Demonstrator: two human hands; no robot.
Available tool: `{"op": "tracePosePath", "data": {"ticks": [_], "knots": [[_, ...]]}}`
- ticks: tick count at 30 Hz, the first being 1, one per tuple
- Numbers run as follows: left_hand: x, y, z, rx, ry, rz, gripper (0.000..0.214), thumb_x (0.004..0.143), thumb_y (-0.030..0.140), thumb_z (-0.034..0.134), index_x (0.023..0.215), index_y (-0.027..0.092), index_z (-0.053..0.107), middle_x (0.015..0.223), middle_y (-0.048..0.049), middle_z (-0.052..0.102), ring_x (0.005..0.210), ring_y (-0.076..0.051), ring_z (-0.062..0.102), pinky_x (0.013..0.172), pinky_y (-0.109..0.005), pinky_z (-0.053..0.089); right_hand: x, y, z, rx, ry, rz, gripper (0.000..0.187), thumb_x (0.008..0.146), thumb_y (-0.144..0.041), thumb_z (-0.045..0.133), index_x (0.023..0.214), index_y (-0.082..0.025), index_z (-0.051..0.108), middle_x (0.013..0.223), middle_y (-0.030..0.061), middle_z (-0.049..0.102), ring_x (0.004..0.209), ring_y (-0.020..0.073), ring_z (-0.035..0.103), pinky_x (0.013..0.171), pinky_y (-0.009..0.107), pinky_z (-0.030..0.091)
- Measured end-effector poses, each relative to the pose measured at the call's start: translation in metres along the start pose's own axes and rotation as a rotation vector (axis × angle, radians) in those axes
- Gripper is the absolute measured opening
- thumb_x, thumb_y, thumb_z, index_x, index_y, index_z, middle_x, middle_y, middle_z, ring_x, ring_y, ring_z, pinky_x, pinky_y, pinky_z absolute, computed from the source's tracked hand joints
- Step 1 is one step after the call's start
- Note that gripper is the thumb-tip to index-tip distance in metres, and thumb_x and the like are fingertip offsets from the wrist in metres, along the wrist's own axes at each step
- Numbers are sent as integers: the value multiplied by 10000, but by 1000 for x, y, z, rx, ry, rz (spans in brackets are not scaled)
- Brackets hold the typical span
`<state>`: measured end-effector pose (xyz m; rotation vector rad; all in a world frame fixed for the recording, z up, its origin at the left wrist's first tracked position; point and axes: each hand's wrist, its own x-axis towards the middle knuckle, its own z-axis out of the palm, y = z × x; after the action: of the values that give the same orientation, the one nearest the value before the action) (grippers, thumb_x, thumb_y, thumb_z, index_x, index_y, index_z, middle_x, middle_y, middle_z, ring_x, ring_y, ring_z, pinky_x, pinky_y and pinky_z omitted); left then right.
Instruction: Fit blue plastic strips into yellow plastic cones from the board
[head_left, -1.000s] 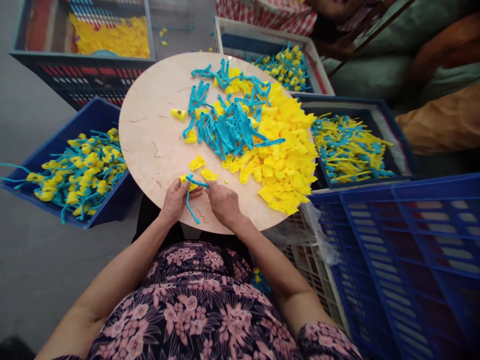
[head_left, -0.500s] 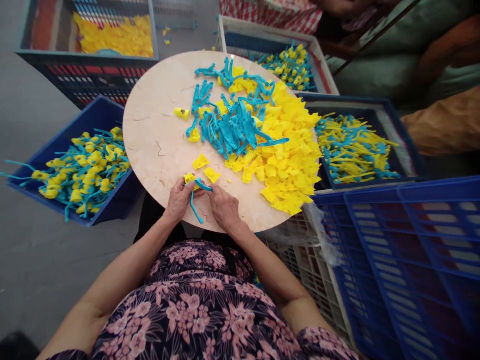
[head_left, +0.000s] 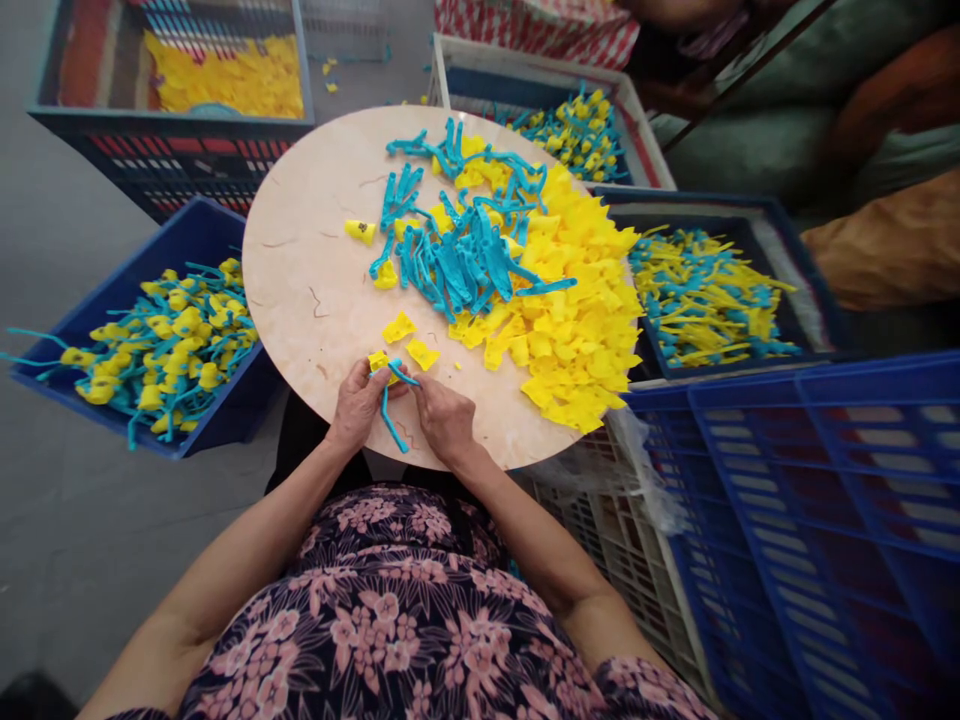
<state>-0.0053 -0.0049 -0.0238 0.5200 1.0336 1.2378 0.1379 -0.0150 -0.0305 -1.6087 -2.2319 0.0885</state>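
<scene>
Turquoise plastic strip (head_left: 390,425) dangles where I watch the left hand (head_left: 358,405) and right hand (head_left: 446,420) close together, both pinching it above a round pale marbled tabletop (head_left: 300,270).

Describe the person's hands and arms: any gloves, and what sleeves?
The left hand and right hand are bare, with no gloves, and the forearms are uncovered. The short sleeve is dark with pink flowers, matching the top.

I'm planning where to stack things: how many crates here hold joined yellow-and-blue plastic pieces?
3: a blue crate left of the round table, a white-rimmed crate beyond it, and a dark blue crate to its right. Others may be out of view.
</scene>
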Motion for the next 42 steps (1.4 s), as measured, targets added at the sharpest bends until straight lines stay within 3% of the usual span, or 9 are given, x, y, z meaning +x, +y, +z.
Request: {"op": "tracePosePath", "data": {"ticks": [8,14,19,26,33,38,40,42], "knots": [[0,1,2,-27,11,0,440,682,466,794,945,177,591,909,-49,734,922,-227,711,825,-381,573,0,-4,-5,17,-48,37,317,1014,-240,392,1010,-162,699,808,58,751,713,135,670,600,229,358],[-1,1,4,-25,20,6,408,681,448,791,927,176,612,879,-42,736,875,-213,712,801,-365,577,4,-7,-9,-5,-234,104,318,1013,-256,388,971,-171,691,801,59,747,712,135,661,577,223,326],[-1,1,6,-53,75,24,383,661,419,784,893,165,615,811,-41,728,816,-209,713,777,-361,579,13,-17,-16,-46,-396,134,326,1014,-259,371,1043,-165,682,837,77,754,731,158,676,564,236,311],[0,1,15,-20,217,3,383,644,393,774,889,167,585,739,-1,692,697,-160,685,709,-318,572,9,-25,-19,-36,-440,151,337,1013,-233,347,1156,-164,644,959,98,754,814,178,691,624,233,374],[1,4,21,81,265,33,427,558,322,797,895,144,605,694,8,685,629,-140,661,619,-273,560,9,-28,-16,36,-458,158,357,993,-199,368,1279,-158,577,1061,96,737,907,192,691,702,246,447],[1,8,20,96,248,41,426,557,320,794,898,147,606,704,-4,704,635,-165,682,634,-308,579,-5,-11,-33,152,-344,124,379,1023,-422,394,1238,-210,623,1090,67,727,984,163,676,795,228,471],[1,10,19,100,232,27,409,571,315,789,903,149,617,715,-8,711,648,-171,692,648,-313,583,-24,10,-47,165,-184,164,388,1011,-455,406,1197,-220,652,1046,72,718,977,158,664,838,239,478],[0,12,18,106,218,10,388,589,306,780,909,151,624,728,-13,718,658,-175,699,668,-323,588,-49,40,-60,147,63,288,378,1022,-407,371,1157,-212,665,1020,90,695,991,178,639,898,291,483]]}}
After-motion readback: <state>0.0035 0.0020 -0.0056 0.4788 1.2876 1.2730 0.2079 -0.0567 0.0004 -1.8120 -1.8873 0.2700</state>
